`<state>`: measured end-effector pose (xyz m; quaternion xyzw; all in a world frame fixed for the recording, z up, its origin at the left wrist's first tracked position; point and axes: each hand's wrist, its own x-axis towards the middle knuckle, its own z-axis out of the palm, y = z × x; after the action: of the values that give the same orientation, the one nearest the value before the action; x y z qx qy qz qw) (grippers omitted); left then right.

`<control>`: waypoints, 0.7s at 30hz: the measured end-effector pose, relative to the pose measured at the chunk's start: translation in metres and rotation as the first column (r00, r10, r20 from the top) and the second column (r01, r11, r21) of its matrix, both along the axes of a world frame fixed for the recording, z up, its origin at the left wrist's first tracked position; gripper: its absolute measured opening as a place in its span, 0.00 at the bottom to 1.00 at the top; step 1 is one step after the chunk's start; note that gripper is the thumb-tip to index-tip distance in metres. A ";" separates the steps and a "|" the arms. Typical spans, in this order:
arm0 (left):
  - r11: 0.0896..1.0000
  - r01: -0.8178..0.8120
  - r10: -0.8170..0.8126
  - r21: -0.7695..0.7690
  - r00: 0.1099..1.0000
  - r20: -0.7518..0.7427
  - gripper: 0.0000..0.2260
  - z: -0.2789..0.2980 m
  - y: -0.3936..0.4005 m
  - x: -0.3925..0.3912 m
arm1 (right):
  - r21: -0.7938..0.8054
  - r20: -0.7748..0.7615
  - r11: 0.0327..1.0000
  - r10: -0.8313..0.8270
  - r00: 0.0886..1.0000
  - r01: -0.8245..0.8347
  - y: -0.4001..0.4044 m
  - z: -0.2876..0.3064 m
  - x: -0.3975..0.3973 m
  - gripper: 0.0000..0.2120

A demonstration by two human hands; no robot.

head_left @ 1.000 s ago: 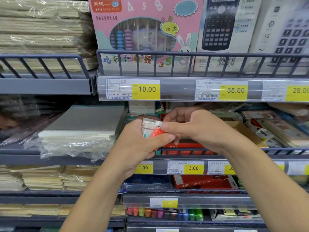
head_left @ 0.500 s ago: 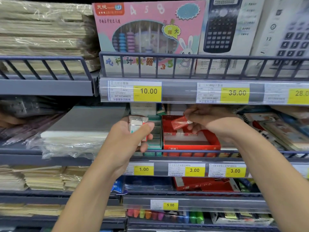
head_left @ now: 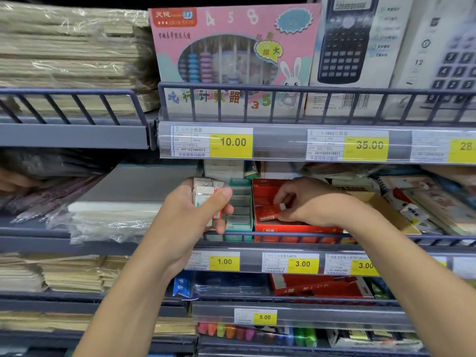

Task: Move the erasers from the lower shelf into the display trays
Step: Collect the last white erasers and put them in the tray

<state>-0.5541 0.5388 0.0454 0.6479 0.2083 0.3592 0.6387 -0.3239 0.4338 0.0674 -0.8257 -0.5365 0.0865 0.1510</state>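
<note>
While the left hand [head_left: 195, 215] grips a small stack of wrapped erasers [head_left: 204, 199] in front of the teal display tray [head_left: 238, 210], thumb pressed across them, the right hand [head_left: 306, 202] pinches a red-wrapped eraser [head_left: 269, 212] between thumb and fingertips inside the red display tray [head_left: 296, 228]. Both trays sit side by side on the middle shelf behind its rail [head_left: 283, 234], above the 1.00 price label [head_left: 224, 261].

right hand [head_left: 313, 204] pinches red eraser [head_left: 269, 211] – red tray [head_left: 296, 228]
</note>
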 end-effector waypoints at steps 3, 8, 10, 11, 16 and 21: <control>1.000 -0.001 0.001 -0.010 1.000 -0.008 0.16 0.002 -0.002 -0.002 | -0.012 0.023 1.000 0.019 1.000 -0.019 0.003 -0.002 0.004 0.08; 0.999 0.001 -0.002 -0.036 1.000 -0.019 0.17 0.004 -0.006 -0.003 | -0.010 0.083 0.999 0.052 0.995 -0.051 0.004 -0.002 0.004 0.07; 1.000 0.006 -0.007 -0.029 0.999 -0.035 0.16 0.005 -0.007 -0.003 | 0.008 0.043 0.998 0.062 0.997 -0.062 0.002 -0.001 0.006 0.07; 1.000 0.008 -0.009 -0.029 0.999 -0.038 0.16 0.005 -0.008 -0.003 | 0.019 0.008 0.998 0.062 0.998 -0.062 0.001 0.000 0.006 0.08; 1.000 0.005 -0.005 -0.026 0.999 -0.037 0.18 0.005 -0.009 -0.004 | 0.032 -0.042 0.997 0.068 0.997 -0.066 0.005 -0.004 0.002 0.09; 1.000 0.018 -0.018 -0.009 0.999 -0.050 0.20 0.003 -0.010 -0.004 | 0.014 -0.002 0.998 0.066 0.998 -0.066 0.010 -0.001 0.000 0.09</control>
<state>-0.5586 0.5290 0.0489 0.6558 0.2199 0.3363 0.6391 -0.3235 0.4434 0.0663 -0.8064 -0.5639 0.0886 0.1544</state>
